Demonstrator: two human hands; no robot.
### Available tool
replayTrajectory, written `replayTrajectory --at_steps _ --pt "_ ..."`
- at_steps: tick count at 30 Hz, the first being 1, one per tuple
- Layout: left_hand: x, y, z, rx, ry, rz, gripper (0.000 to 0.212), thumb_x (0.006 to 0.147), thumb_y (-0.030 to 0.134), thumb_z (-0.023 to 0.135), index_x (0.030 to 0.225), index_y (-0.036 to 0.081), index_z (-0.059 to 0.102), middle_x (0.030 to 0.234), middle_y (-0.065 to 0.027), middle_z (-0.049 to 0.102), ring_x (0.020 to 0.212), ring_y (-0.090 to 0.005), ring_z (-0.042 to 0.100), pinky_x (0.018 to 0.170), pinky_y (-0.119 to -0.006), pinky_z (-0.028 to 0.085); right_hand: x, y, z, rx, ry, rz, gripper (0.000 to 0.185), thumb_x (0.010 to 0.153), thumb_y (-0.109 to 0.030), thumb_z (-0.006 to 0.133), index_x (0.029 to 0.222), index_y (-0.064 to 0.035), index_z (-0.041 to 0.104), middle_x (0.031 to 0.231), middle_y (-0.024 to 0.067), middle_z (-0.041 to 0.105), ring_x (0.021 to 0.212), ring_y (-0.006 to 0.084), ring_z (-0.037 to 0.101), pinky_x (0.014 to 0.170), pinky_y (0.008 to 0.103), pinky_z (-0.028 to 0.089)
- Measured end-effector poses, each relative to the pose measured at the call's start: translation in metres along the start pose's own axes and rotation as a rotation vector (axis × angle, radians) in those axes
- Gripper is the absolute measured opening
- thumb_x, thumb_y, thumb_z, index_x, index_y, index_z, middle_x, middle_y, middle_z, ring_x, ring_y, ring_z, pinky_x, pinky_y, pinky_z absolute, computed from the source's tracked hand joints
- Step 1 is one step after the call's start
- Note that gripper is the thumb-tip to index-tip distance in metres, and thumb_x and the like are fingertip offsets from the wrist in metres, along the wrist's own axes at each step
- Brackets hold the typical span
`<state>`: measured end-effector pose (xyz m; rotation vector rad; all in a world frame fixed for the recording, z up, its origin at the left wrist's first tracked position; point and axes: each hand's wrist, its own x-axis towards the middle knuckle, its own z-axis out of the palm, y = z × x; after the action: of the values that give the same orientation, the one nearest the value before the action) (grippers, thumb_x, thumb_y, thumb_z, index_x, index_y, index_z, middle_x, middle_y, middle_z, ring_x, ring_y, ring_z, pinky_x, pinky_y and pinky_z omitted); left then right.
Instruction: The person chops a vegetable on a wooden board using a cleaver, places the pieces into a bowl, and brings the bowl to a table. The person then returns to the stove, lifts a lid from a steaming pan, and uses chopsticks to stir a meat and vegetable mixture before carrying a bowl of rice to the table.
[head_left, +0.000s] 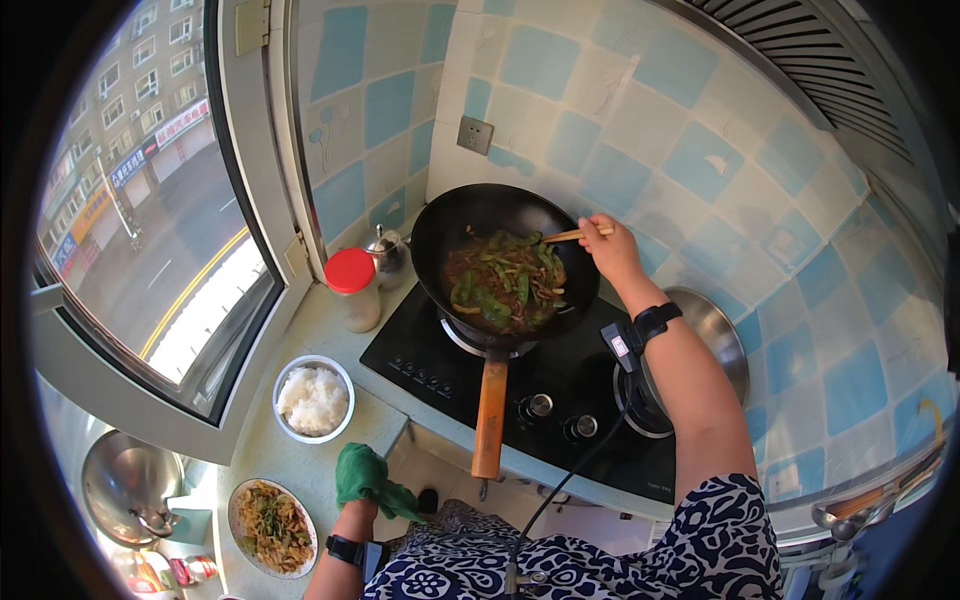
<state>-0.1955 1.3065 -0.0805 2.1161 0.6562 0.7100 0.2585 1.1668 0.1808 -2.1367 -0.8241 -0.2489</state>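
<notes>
A black wok (435, 232) with a wooden handle (489, 420) sits on the left burner of a black glass gas hob (420, 330). Green pepper pieces and meat strips in brown sauce (502, 281) lie in it. Wooden chopsticks (562, 235) are held in my right hand (609, 244), their tips in the food at the wok's right side. A green cloth (364, 476) covers my left hand (361, 484), which is beside the counter edge, below a bowl of white rice (313, 401). The cloth hides the fingers. Nothing touches the wok handle.
A red-lidded jar (351, 289) and a glass condiment pot (388, 255) stand left of the wok. A plate of cooked food (273, 529) lies lower left, near a metal bowl (133, 487). A large steel lid (709, 337) is behind my right forearm. An open window (255, 360) juts over the counter.
</notes>
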Motion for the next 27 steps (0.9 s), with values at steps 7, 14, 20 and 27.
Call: replayTrajectory --at_steps 7,14,20,27 --pt "0.002 -0.014 0.016 -0.646 0.079 -0.393 0.011 0.057 0.013 0.06 0.058 0.009 0.049 0.063 -0.0118 0.048 0.067 -0.0318 0.047 0.058 -0.04 0.037 -0.033 -0.014 0.009 0.228 -0.145 0.012 0.022 0.084 -0.026 0.054 0.082 -0.0047 0.061 0.066 0.0083 0.063 0.061 0.0234 0.061 0.059 0.0326 0.046" --pt "0.011 0.017 0.008 -0.474 -0.012 -0.203 0.011 0.058 0.009 0.059 0.057 0.008 0.048 0.062 -0.0115 0.047 0.065 -0.0316 0.046 0.058 -0.039 0.037 -0.041 -0.012 -0.029 -0.011 -0.091 0.107 0.026 0.083 -0.03 0.053 0.081 -0.0055 0.061 0.057 0.009 0.06 0.058 0.0286 0.06 0.06 0.0362 0.047" --pt "0.0 -0.008 0.008 -0.059 -0.091 -0.022 0.01 0.06 0.008 0.059 0.063 0.007 0.049 0.066 -0.0103 0.047 0.064 -0.0289 0.046 0.057 -0.036 0.038 -0.049 -0.043 -0.036 -0.107 -0.16 -0.038 0.023 0.082 -0.029 0.054 0.083 -0.0074 0.061 0.073 0.0149 0.061 0.073 0.0341 0.059 0.064 0.0395 0.046" --pt "0.006 0.023 0.013 -0.794 0.026 -0.378 0.009 0.062 0.01 0.058 0.063 0.007 0.05 0.066 -0.0096 0.048 0.066 -0.0279 0.048 0.056 -0.036 0.038 -0.06 -0.029 -0.044 0.044 -0.31 0.135 0.023 0.082 -0.029 0.052 0.079 -0.0072 0.058 0.066 0.0139 0.061 0.066 0.0344 0.058 0.062 0.0414 0.046"
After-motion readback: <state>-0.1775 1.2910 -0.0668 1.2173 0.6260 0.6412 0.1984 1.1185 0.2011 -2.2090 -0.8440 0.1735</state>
